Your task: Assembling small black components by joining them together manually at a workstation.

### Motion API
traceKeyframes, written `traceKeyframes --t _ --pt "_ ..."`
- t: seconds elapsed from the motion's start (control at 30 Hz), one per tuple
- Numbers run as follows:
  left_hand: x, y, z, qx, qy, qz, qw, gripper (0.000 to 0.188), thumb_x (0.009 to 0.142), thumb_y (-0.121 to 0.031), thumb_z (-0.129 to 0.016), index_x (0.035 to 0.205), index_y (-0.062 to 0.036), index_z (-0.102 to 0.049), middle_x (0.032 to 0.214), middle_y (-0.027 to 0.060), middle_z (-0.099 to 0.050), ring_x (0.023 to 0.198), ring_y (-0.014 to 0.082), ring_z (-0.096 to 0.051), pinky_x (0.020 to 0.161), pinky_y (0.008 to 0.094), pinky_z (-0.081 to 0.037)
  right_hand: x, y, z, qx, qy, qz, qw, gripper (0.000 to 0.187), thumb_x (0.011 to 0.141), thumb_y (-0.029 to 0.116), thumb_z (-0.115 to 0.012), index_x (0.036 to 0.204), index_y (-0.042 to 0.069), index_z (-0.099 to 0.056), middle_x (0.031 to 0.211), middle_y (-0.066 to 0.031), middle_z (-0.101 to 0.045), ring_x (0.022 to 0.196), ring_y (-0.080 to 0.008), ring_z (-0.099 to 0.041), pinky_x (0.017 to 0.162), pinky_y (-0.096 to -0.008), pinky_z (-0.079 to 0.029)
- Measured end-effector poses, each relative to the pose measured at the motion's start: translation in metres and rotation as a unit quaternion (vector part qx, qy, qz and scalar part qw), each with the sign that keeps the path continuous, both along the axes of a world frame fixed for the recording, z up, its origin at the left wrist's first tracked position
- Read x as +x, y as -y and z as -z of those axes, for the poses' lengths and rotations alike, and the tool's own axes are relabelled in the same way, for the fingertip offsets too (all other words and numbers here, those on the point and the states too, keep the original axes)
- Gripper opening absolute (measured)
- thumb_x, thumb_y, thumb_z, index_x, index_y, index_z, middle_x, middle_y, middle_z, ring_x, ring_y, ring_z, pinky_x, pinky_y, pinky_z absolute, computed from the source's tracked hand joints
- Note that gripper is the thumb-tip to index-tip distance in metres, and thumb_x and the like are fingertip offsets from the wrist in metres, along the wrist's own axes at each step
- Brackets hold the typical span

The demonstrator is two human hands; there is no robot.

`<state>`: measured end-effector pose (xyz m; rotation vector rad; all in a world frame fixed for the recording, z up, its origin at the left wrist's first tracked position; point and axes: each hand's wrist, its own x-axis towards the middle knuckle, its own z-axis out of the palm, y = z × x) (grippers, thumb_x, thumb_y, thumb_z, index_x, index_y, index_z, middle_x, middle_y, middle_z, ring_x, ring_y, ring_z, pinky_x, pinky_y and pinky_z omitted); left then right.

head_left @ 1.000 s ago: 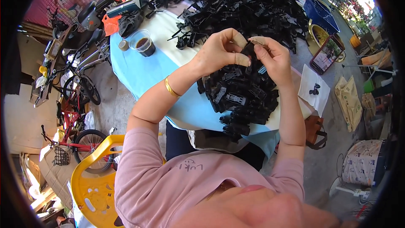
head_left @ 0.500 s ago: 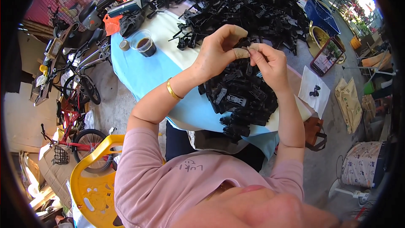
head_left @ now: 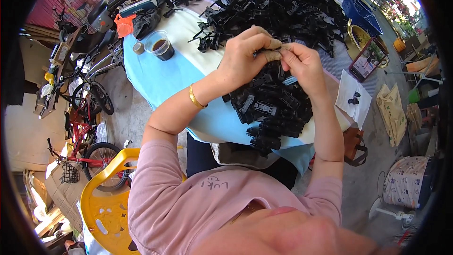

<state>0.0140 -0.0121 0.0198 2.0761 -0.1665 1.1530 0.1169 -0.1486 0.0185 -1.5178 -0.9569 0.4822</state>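
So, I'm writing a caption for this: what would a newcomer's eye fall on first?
Probably the big pile of black parts across the far side of the table, with a smaller heap at the near edge. Next, the left hand and right hand, close together in the picture between pile and heap. The yellow chair stands out at lower left.
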Motion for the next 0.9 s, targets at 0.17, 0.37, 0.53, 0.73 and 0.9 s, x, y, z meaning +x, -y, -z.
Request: traceKeyframes --t 0.17,0.37,0.53,0.73,0.9 --pt "-0.003 -0.030 -0.015 -0.122 -0.208 0.237 0.941 0.046 0.076 -0.008 -0.066 0.118 -0.0005 -0.050 0.102 0.0071 -0.061 0.089 0.0105 -0.056 0.079 0.0251 -0.047 0.024 0.007 -0.002 0.065 0.032 -0.034 0.997 0.016 0.089 0.014 -0.052 0.090 0.000 -0.061 0.062 0.0021 -0.050 0.047 0.0002 -0.033 0.043 -0.0146 -0.023" --pt "0.032 -0.059 0.027 -0.017 -0.308 0.066 0.949 0.023 0.083 -0.012 -0.056 0.104 -0.0041 -0.061 0.089 0.0083 -0.064 0.081 0.0145 -0.059 0.073 0.0279 -0.047 0.032 0.001 0.004 0.061 -0.014 0.053 0.997 0.018 0.089 0.017 -0.054 0.090 0.001 -0.061 0.061 0.0031 -0.050 0.048 0.0002 -0.035 0.043 -0.0148 -0.026" --pt "0.051 -0.053 0.042 0.128 -0.308 0.014 0.942 0.031 0.071 -0.003 -0.052 0.099 -0.0094 -0.063 0.083 0.0156 -0.062 0.078 0.0338 -0.059 0.069 0.0385 -0.048 0.026 -0.001 0.011 0.044 0.115 0.080 0.989 0.014 0.085 0.012 -0.057 0.087 0.000 -0.063 0.064 0.0023 -0.055 0.057 -0.0034 -0.048 0.052 -0.0169 -0.037" --pt "0.043 -0.052 0.039 0.088 -0.265 -0.021 0.960 0.037 0.074 0.002 -0.048 0.108 -0.0076 -0.057 0.090 0.0168 -0.062 0.084 0.0320 -0.060 0.072 0.0361 -0.048 0.028 -0.009 0.021 0.032 0.167 0.100 0.980 0.012 0.080 0.011 -0.063 0.087 0.000 -0.063 0.067 -0.0002 -0.060 0.058 -0.0042 -0.051 0.053 -0.0181 -0.041" --pt "0.030 -0.033 0.011 -0.180 -0.183 0.101 0.961 0.039 0.079 0.010 -0.040 0.117 0.0016 -0.048 0.090 0.0076 -0.060 0.082 0.0102 -0.057 0.073 0.0218 -0.046 0.002 -0.008 0.009 0.079 0.281 0.061 0.954 0.022 0.069 0.008 -0.073 0.088 0.004 -0.064 0.066 -0.0030 -0.058 0.054 -0.0069 -0.048 0.048 -0.0211 -0.039"
